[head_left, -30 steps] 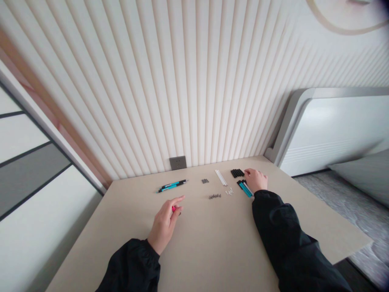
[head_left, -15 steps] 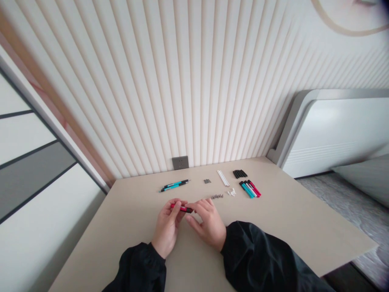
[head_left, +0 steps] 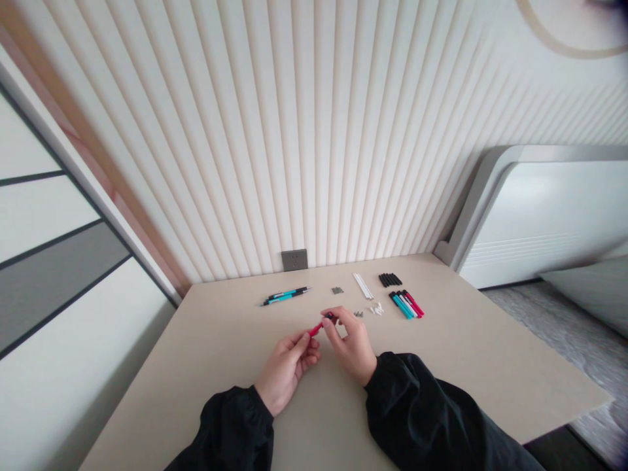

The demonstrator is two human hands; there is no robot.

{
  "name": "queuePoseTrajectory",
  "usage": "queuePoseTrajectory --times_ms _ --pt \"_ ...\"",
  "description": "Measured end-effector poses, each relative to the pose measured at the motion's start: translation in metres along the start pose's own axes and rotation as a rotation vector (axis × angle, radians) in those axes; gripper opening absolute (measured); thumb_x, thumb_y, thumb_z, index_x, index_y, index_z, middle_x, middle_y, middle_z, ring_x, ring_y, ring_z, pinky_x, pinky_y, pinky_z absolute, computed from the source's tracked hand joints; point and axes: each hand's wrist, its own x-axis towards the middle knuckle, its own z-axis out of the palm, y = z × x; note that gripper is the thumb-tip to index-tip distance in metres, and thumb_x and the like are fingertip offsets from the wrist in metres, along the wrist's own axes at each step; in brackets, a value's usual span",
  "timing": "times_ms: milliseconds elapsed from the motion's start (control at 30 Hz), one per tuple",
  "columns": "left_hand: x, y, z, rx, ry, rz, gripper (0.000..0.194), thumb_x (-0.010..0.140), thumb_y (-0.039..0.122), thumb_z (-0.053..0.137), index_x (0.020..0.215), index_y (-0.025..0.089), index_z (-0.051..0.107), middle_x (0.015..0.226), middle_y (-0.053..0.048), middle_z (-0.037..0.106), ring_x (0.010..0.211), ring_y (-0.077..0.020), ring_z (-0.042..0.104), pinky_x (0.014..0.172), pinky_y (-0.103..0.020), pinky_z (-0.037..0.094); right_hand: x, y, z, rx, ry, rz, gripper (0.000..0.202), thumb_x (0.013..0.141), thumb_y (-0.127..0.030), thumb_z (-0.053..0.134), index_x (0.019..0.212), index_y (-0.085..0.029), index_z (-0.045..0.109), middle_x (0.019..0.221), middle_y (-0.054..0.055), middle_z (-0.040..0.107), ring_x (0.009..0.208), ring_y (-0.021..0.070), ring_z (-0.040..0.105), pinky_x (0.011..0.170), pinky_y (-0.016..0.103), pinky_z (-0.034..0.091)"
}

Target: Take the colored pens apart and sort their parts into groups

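Observation:
Between thumb and fingers, my left hand (head_left: 289,365) holds the lower end of a red pen barrel (head_left: 316,330). The fingertips of my right hand (head_left: 349,340) pinch the black upper end of the same barrel, which tilts up to the right. Just beyond my right hand lie small metal pieces (head_left: 358,314), partly hidden by its fingers, and small white pieces (head_left: 377,309). Farther right are barrels in teal (head_left: 402,306), white and red (head_left: 413,304), side by side with black ends.
On the beige table (head_left: 220,340), blue-and-black pens (head_left: 285,296) lie at the back left. Small grey pieces (head_left: 337,290), white rods (head_left: 363,286) and several black tubes (head_left: 390,280) stretch along the back. A dark socket (head_left: 294,260) is on the ribbed wall.
The red barrel has swung from pointing slightly down-right to up-right. Both hands have shifted right, and my right fingers now pinch its black end. The view has moved slightly.

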Motion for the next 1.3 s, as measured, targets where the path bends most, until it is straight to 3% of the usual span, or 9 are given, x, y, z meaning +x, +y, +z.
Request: queuePoseTrajectory --times_ms 333,500,633,700,800,900,967,1300 --pt "0.000 0.000 0.000 0.059 -0.060 0.007 0.033 0.071 0.027 0.078 0.098 0.010 0.070 0.085 -0.009 0.071 0.059 -0.0079 0.059 0.054 -0.017 0.047 -0.003 -0.003 -0.002 0.097 0.010 0.041 0.017 0.092 -0.026 0.045 0.092 -0.018 0.060 0.083 0.003 0.068 0.073 0.0140 0.061 0.071 0.026 0.048" --pt "-0.002 0.003 0.004 0.100 -0.022 0.025 0.036 0.071 0.029 0.078 0.100 0.010 0.068 0.087 -0.009 0.071 0.059 -0.0078 0.059 0.054 -0.018 0.046 0.004 -0.003 -0.014 0.074 0.111 -0.012 0.019 0.093 -0.028 0.043 0.102 -0.019 0.057 0.081 0.003 0.065 0.073 0.0146 0.061 0.069 0.026 0.049" --pt "-0.005 0.004 0.004 0.153 -0.034 0.042 0.033 0.075 0.031 0.074 0.099 0.012 0.062 0.089 -0.008 0.070 0.061 -0.0094 0.061 0.055 -0.019 0.047 0.023 0.026 -0.054 -0.112 0.258 0.038 0.033 0.093 -0.035 0.041 0.115 -0.017 0.058 0.080 0.005 0.062 0.065 0.0150 0.057 0.060 0.026 0.047" --pt "-0.007 0.005 0.004 0.158 -0.053 0.042 0.030 0.076 0.032 0.073 0.095 0.014 0.058 0.090 -0.008 0.070 0.061 -0.0098 0.061 0.055 -0.020 0.047 0.032 0.054 -0.086 -0.263 0.356 0.109 0.041 0.092 -0.041 0.041 0.118 -0.015 0.059 0.083 0.007 0.065 0.068 0.0165 0.057 0.064 0.028 0.046" --pt "-0.008 0.005 0.004 0.146 -0.075 0.048 0.029 0.077 0.033 0.071 0.092 0.015 0.054 0.092 -0.008 0.069 0.061 -0.0098 0.061 0.056 -0.021 0.048 0.039 0.101 -0.137 -0.475 0.426 0.314 0.048 0.089 -0.047 0.043 0.120 -0.015 0.060 0.072 0.004 0.064 0.062 0.0170 0.055 0.064 0.029 0.043" --pt "-0.008 0.005 0.004 0.149 -0.096 0.056 0.026 0.080 0.035 0.068 0.090 0.016 0.052 0.090 -0.007 0.068 0.061 -0.0095 0.060 0.056 -0.021 0.047 0.035 0.139 -0.176 -0.660 0.324 0.496 0.050 0.085 -0.050 0.045 0.114 -0.014 0.066 0.075 0.007 0.067 0.069 0.0206 0.059 0.066 0.030 0.041" --pt "-0.007 0.005 0.004 0.157 -0.112 0.059 0.025 0.082 0.035 0.067 0.087 0.016 0.053 0.087 -0.006 0.068 0.060 -0.0092 0.059 0.055 -0.021 0.047 0.030 0.153 -0.191 -0.720 0.206 0.572 0.048 0.085 -0.049 0.044 0.110 -0.016 0.068 0.081 0.009 0.069 0.075 0.0218 0.060 0.068 0.030 0.041" --pt "-0.007 0.004 0.005 0.205 -0.135 0.076 0.025 0.081 0.038 0.067 0.079 0.014 0.058 0.074 0.000 0.057 0.051 -0.0056 0.049 0.046 -0.019 0.041 0.027 0.161 -0.193 -0.740 0.023 0.608 0.036 0.084 -0.041 0.046 0.086 -0.020 0.075 0.082 0.010 0.071 0.075 0.0202 0.061 0.065 0.027 0.039"
